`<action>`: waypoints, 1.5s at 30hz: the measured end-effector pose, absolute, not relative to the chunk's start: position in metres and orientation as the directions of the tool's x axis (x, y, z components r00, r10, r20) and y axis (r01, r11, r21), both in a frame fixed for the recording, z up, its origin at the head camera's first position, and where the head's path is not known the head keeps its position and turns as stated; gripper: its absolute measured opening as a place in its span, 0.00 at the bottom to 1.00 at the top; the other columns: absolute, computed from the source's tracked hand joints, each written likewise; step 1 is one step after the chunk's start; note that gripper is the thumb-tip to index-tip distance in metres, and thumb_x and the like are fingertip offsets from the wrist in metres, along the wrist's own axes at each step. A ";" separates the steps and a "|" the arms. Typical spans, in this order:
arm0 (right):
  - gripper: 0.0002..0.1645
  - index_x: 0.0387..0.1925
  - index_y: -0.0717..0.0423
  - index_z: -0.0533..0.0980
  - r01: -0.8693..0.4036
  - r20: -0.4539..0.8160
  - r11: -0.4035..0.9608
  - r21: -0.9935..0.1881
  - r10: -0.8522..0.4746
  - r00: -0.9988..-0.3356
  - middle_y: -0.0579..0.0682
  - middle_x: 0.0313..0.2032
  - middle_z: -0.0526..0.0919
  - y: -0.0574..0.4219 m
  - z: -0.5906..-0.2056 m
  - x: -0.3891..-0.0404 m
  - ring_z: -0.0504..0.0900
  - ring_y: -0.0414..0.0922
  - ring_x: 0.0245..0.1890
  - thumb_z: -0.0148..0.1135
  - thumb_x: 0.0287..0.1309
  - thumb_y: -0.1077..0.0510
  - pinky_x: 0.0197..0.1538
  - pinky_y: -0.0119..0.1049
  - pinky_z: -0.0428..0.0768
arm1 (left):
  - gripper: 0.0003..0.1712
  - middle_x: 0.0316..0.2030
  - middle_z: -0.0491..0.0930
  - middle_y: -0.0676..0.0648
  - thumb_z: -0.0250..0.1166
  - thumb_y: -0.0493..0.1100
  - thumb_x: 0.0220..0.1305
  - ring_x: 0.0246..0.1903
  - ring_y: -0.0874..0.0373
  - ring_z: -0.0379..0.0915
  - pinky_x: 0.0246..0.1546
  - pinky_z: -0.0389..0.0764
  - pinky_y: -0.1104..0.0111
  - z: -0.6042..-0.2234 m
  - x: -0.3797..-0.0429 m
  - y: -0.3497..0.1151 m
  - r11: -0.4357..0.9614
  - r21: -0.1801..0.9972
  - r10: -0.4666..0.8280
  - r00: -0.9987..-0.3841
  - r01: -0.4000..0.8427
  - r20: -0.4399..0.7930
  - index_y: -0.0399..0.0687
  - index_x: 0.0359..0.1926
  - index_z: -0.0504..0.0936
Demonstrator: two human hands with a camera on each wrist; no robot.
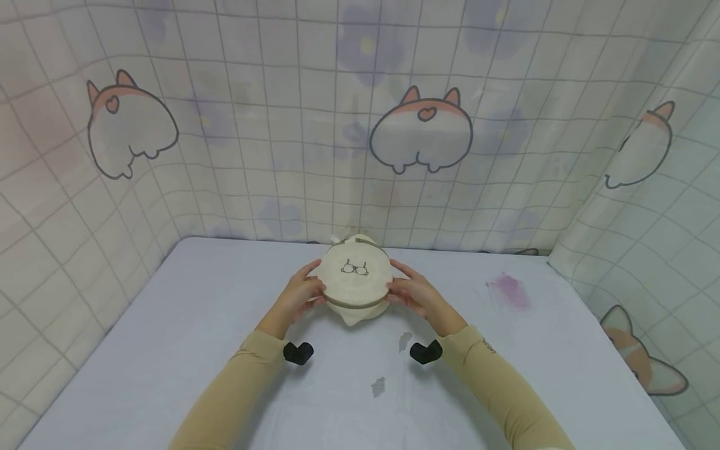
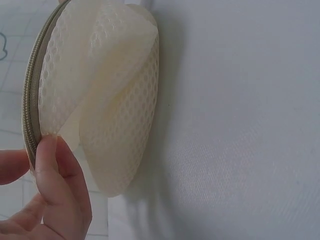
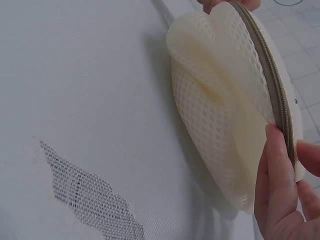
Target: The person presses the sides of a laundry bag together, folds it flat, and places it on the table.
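Note:
A round cream mesh laundry bag (image 1: 355,275) with a glasses drawing on its flat top is at the far middle of the table. A brown zipper (image 3: 272,65) runs along its rim, and the soft mesh below sags in folds. My left hand (image 1: 300,292) pinches the left edge of the rim, thumb above and fingers beneath, as the left wrist view shows. On the opposite edge, my right hand (image 1: 417,294) pinches the rim the same way, beside the zipper. The bag's lower mesh (image 2: 120,110) hangs close over the white tabletop.
The white table (image 1: 225,350) has grey worn patches (image 1: 378,387) near its middle and a pink stain (image 1: 510,290) at the right. A grid-patterned curtain (image 1: 270,125) with corgi drawings stands behind the table and along both sides.

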State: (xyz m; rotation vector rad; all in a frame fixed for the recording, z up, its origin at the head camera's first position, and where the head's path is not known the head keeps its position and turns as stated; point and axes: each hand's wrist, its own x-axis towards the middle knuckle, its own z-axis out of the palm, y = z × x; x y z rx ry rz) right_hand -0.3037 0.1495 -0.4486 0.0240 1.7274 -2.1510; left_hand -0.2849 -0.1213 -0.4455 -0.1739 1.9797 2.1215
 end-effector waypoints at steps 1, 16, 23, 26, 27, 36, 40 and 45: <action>0.44 0.82 0.56 0.49 0.304 -0.249 -0.174 -0.937 -0.279 -0.927 0.74 0.69 0.63 0.150 -0.449 -0.304 0.84 0.39 0.38 0.48 0.70 0.76 0.46 0.36 0.86 | 0.45 0.73 0.56 0.29 0.55 0.27 0.64 0.35 0.59 0.75 0.38 0.82 0.72 -0.446 -0.285 -0.121 -0.058 0.966 0.090 -0.965 -0.251 -0.246 0.48 0.81 0.56; 0.44 0.81 0.57 0.50 0.327 -0.272 -0.176 -0.929 -0.274 -0.922 0.74 0.69 0.64 0.151 -0.454 -0.307 0.85 0.40 0.37 0.49 0.69 0.77 0.48 0.37 0.85 | 0.45 0.70 0.61 0.30 0.55 0.28 0.63 0.36 0.59 0.74 0.38 0.81 0.72 -0.450 -0.288 -0.119 -0.037 0.966 0.082 -0.964 -0.255 -0.252 0.47 0.81 0.56; 0.44 0.81 0.58 0.50 0.324 -0.275 -0.159 -0.932 -0.270 -0.923 0.69 0.63 0.69 0.153 -0.454 -0.309 0.85 0.40 0.37 0.50 0.69 0.76 0.48 0.37 0.85 | 0.44 0.68 0.63 0.32 0.55 0.27 0.63 0.34 0.60 0.74 0.37 0.81 0.71 -0.450 -0.292 -0.118 -0.051 0.963 0.078 -0.962 -0.265 -0.261 0.48 0.80 0.57; 0.44 0.81 0.59 0.50 0.322 -0.272 -0.155 -0.934 -0.273 -0.923 0.66 0.59 0.72 0.154 -0.455 -0.309 0.85 0.40 0.37 0.50 0.69 0.76 0.47 0.36 0.86 | 0.44 0.68 0.64 0.32 0.55 0.27 0.64 0.34 0.60 0.74 0.38 0.81 0.71 -0.452 -0.292 -0.118 -0.049 0.962 0.079 -0.961 -0.269 -0.264 0.48 0.80 0.57; 0.44 0.81 0.60 0.50 0.318 -0.267 -0.157 -0.935 -0.278 -0.923 0.65 0.57 0.73 0.154 -0.455 -0.309 0.85 0.41 0.37 0.50 0.68 0.77 0.47 0.37 0.86 | 0.44 0.68 0.64 0.32 0.55 0.27 0.64 0.34 0.60 0.74 0.38 0.81 0.71 -0.453 -0.292 -0.118 -0.048 0.962 0.077 -0.961 -0.269 -0.265 0.48 0.80 0.57; 0.43 0.80 0.60 0.51 0.327 -0.277 -0.145 -0.934 -0.283 -0.918 0.57 0.47 0.77 0.157 -0.454 -0.311 0.85 0.40 0.37 0.50 0.69 0.76 0.48 0.39 0.86 | 0.44 0.67 0.66 0.32 0.57 0.27 0.65 0.36 0.59 0.75 0.44 0.83 0.67 -0.455 -0.292 -0.118 -0.040 0.957 0.075 -0.956 -0.286 -0.283 0.49 0.80 0.57; 0.42 0.80 0.61 0.52 0.335 -0.290 -0.127 -0.934 -0.284 -0.914 0.58 0.49 0.76 0.158 -0.453 -0.311 0.85 0.40 0.38 0.52 0.70 0.75 0.52 0.41 0.84 | 0.44 0.67 0.66 0.32 0.57 0.27 0.66 0.37 0.57 0.76 0.47 0.84 0.64 -0.454 -0.291 -0.119 -0.032 0.956 0.082 -0.954 -0.293 -0.289 0.49 0.81 0.57; 0.39 0.79 0.62 0.54 0.321 -0.285 -0.089 -0.943 -0.284 -0.915 0.57 0.47 0.79 0.158 -0.452 -0.310 0.85 0.41 0.39 0.53 0.71 0.74 0.50 0.39 0.85 | 0.44 0.67 0.66 0.31 0.57 0.26 0.67 0.39 0.56 0.76 0.47 0.84 0.64 -0.454 -0.290 -0.123 -0.011 0.957 0.095 -0.953 -0.291 -0.289 0.47 0.81 0.56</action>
